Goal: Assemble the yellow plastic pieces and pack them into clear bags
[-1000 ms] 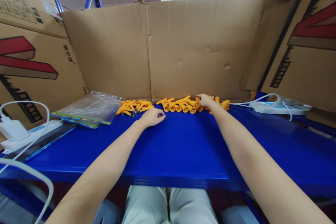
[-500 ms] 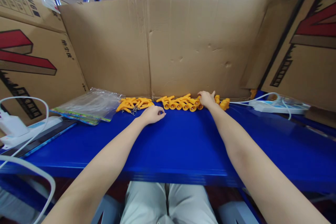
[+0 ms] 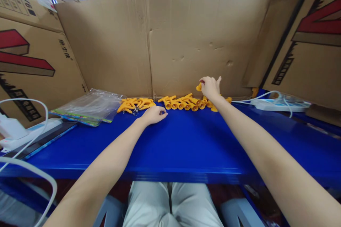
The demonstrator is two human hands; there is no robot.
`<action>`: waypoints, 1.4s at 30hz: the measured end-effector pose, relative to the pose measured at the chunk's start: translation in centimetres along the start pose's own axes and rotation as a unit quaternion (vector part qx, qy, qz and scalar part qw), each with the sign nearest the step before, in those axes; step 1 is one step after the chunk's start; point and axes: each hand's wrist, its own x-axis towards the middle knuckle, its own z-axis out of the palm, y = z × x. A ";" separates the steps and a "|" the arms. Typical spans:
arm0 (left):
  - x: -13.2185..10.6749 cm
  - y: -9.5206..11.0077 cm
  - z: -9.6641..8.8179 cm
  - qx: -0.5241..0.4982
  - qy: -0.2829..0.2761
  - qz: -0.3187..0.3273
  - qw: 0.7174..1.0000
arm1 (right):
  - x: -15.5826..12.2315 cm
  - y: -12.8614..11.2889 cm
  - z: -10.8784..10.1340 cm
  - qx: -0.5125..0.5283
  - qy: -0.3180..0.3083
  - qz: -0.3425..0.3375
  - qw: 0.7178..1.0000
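Right hand (image 3: 210, 87) pinching small orange-yellow flared plastic piece (image 3: 199, 87) between thumb and fingers, held above row of orange-yellow trumpet-ended plastic pieces (image 3: 188, 106), in front of brown cardboard panel (image 3: 202, 39). Left hand (image 3: 154, 115) loosely curled at smooth blue tabletop (image 3: 181, 145), just beside pile of orange-yellow branching pieces (image 3: 130, 104) with metal chains; can't tell if thumb meets fingertips.

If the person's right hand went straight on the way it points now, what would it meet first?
Probably the upright cardboard panel, with the yellow piece in the right hand leading; the gap is hard to judge from this single view.
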 end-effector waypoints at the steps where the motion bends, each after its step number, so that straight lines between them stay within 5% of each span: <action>1: 0.0 0.0 0.0 0.001 -0.001 0.001 1.000 | 0.0 -0.3 -0.9 -0.001 -0.013 -0.003 1.000; 7: 0.1 -0.3 0.1 -0.006 0.001 0.001 1.000 | -2.0 -1.3 -4.3 -0.045 -0.177 0.009 0.983; 13: 0.1 -0.3 0.2 -0.010 0.006 0.001 1.000 | -5.3 -0.6 -2.1 -0.054 -0.264 0.008 0.963; 28: 0.1 -0.1 0.0 0.002 -0.006 -0.008 1.000 | -6.2 0.9 0.7 0.028 -0.238 -0.029 0.970; 33: -0.2 -0.6 -1.0 0.059 0.045 -0.074 0.994 | -6.1 1.2 1.0 0.050 -0.229 -0.018 0.972; 38: -0.7 -3.0 -2.2 0.152 0.127 -0.242 0.950 | -6.5 1.0 0.9 0.076 -0.255 -0.010 0.964; 42: -1.3 -5.0 -2.0 0.163 0.088 -0.323 0.928 | -6.8 0.8 0.6 0.098 -0.278 -0.014 0.955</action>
